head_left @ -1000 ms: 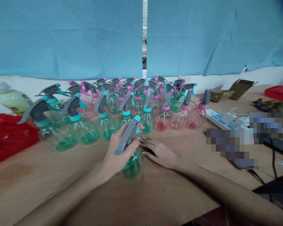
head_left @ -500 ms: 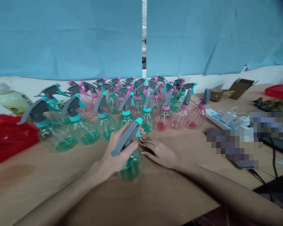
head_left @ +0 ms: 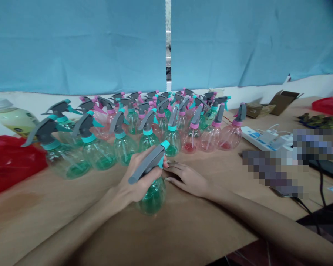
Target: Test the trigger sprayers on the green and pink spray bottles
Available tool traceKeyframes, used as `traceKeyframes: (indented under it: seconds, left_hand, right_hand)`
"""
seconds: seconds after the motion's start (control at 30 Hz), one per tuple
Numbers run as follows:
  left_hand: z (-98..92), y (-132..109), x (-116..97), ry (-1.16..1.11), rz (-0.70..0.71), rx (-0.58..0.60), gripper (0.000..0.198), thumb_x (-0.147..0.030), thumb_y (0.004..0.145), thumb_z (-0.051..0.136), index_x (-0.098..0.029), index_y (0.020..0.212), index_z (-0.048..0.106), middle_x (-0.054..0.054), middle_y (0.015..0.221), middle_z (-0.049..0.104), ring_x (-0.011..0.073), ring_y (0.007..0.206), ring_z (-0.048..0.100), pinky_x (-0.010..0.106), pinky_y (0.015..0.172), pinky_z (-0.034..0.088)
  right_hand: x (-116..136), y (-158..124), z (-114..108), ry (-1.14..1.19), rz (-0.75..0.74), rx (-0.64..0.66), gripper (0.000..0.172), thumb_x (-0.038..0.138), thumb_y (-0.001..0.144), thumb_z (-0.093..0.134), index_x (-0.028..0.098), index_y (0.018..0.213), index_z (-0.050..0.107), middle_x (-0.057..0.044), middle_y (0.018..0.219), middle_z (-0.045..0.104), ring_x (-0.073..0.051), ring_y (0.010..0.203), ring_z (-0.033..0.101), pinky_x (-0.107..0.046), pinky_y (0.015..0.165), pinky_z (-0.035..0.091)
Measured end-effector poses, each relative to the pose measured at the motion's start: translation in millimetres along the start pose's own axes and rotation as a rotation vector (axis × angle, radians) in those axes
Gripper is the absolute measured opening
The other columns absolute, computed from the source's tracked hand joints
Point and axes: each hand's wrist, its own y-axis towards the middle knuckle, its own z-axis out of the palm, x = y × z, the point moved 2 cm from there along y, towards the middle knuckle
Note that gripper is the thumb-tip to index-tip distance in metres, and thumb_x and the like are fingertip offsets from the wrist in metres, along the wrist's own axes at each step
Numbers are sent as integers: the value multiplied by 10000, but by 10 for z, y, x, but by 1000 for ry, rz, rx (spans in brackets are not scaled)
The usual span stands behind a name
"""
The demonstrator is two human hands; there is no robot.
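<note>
Held spray bottle [head_left: 153,195] nearer (slightly)

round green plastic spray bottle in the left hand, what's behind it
Behind it stand clear green spray bottles and pink ones; the left hand and held grey sprayer head cover one green bottle's base.

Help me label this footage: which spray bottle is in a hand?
The green spray bottle nearest the camera, held by the left hand. It alone is in front of the group; the other spray bottles stand behind it, held by neither hand.
</note>
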Motion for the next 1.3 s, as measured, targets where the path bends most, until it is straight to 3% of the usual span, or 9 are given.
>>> traceKeyframes:
  seconds: [0.17,0.27,0.37,0.63,0.8,0.87,0.97,1.07,1.3]
  left_hand:
    - [48,-44,75,-8,-70,-57,201,-277,812,503,-225,970,615,-3,764,595,160,682,548,287,660,465]
    - [75,-57,82,70,-88,-146,143,-305,816,525,-213,890,605,-30,648,505,136,578,474,257,554,418]
    - [89,-47,65,129,-72,-198,116,-289,813,529,-205,862,592,-30,641,494,133,581,458,257,552,406]
    - [84,-87,8,157,-159,-181,209,-362,797,588,-214,943,607,-16,664,565,142,590,520,249,531,427]
    - [66,-151,-22,312,-167,-175,223,-446,785,600,-233,846,618,-43,553,445,136,501,461,248,448,368]
    - [63,-183,-19,346,-152,-170,287,-452,781,600,-246,979,625,-30,598,507,163,558,518,269,502,425]
    - [66,-253,-3,339,-156,-146,488,-444,784,601,-266,1231,518,16,832,646,218,774,613,348,704,499]
    - [76,-344,17,326,-165,-127,533,-429,786,607,-262,1275,481,46,1043,663,248,965,612,385,833,479]
    - [-49,-616,131,343,-208,-137,400,-443,793,578,-221,1125,604,39,811,684,258,811,645,348,682,495]
  right_hand:
    - [-2,1,2,-12,-17,4,416,341,928,457,131,1284,509,-132,1314,548,-224,1263,457,-408,1072,361]
    - [6,3,-5,-18,-23,-4,411,335,929,456,123,1276,517,-136,1304,556,-223,1254,468,-403,1070,364]
    - [7,2,-8,-32,-30,-12,413,341,930,455,119,1272,518,-135,1314,548,-228,1251,471,-407,1064,373]
    - [5,-7,-16,-34,-55,-23,409,333,936,440,135,1287,505,-126,1304,558,-231,1241,482,-424,1053,383]
    - [6,-11,-8,-30,-70,-43,385,325,934,445,138,1260,526,-129,1285,572,-238,1233,489,-445,1040,394]
    - [5,-13,-6,-26,-73,-51,382,325,935,444,144,1261,526,-130,1295,564,-235,1238,485,-447,1042,390]
    - [-1,-20,-1,-33,-67,-53,382,329,938,437,135,1251,539,-138,1305,553,-231,1244,480,-431,1050,384]
    - [-9,-24,9,-41,-75,-51,387,326,942,427,124,1250,542,-142,1300,557,-224,1257,465,-418,1061,372]
    - [8,-13,32,-79,-44,-22,391,347,947,409,147,1256,539,-118,1299,563,-218,1262,462,-425,1070,362]
